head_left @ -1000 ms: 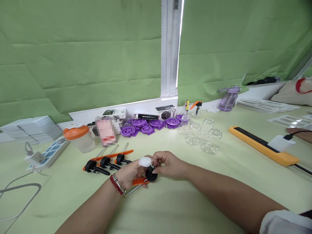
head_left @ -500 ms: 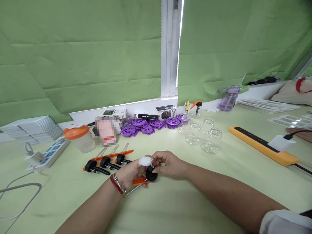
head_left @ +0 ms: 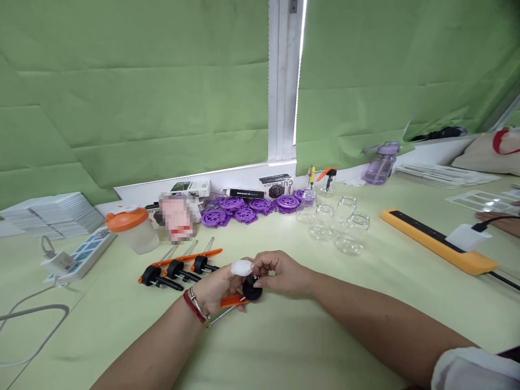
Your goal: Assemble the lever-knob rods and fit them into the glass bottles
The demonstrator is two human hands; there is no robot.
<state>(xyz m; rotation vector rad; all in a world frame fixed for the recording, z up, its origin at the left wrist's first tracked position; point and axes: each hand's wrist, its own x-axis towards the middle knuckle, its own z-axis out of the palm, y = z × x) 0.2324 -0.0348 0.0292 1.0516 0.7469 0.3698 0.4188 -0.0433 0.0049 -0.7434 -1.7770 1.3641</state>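
In the lower middle, my left hand (head_left: 217,290) holds a black round lid piece (head_left: 252,290) with an orange handle (head_left: 233,301) and a thin metal rod beneath. A white cap-like piece (head_left: 242,268) sits over the left thumb area. My right hand (head_left: 278,273) pinches at the black piece from the right; what lies between its fingertips is too small to tell. Left of my hands, several black assemblies (head_left: 176,270) with orange handles and metal rods lie on the table. Beyond them is a pile of purple wheel-shaped parts (head_left: 246,215).
Clear glass jars (head_left: 322,227) stand behind my right hand. An orange power strip (head_left: 439,241) lies at right, a white one (head_left: 87,252) at left beside an orange-lidded cup (head_left: 134,233). A purple bottle (head_left: 379,165) stands behind. Another person's hand (head_left: 501,223) shows at the right edge.
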